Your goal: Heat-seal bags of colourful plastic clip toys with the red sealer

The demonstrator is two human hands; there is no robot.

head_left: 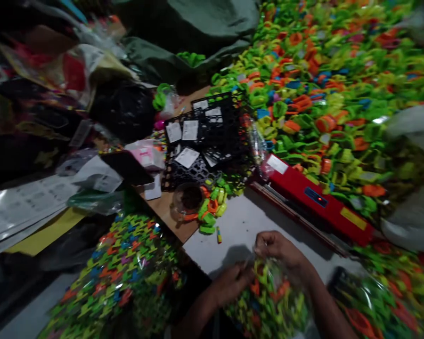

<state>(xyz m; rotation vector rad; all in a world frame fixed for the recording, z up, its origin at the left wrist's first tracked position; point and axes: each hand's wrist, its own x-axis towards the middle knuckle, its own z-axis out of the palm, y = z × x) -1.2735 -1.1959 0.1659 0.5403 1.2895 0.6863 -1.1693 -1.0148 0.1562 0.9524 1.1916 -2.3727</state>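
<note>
At the bottom of the head view, a clear plastic bag (272,296) bulges with small green, yellow and orange plastic pieces. My right hand (277,247) pinches the bag's gathered top edge, fingers curled. From the other side my left hand (235,280) grips the same top part, its fingers partly blurred. Just beyond my hands, a white work surface (236,219) carries a small yellow-and-blue stick (219,234) and a loose cluster of toy watch-like plastic pieces (212,207). Blur hides the exact finger contact.
A red bag sealer (314,197) with a lit indicator lies right of my hands. Behind it spreads a large heap of bright plastic pieces (304,94). Black plastic trays (226,127) with white labels, a clear round tub (187,200) and a filled bag (123,263) stand left.
</note>
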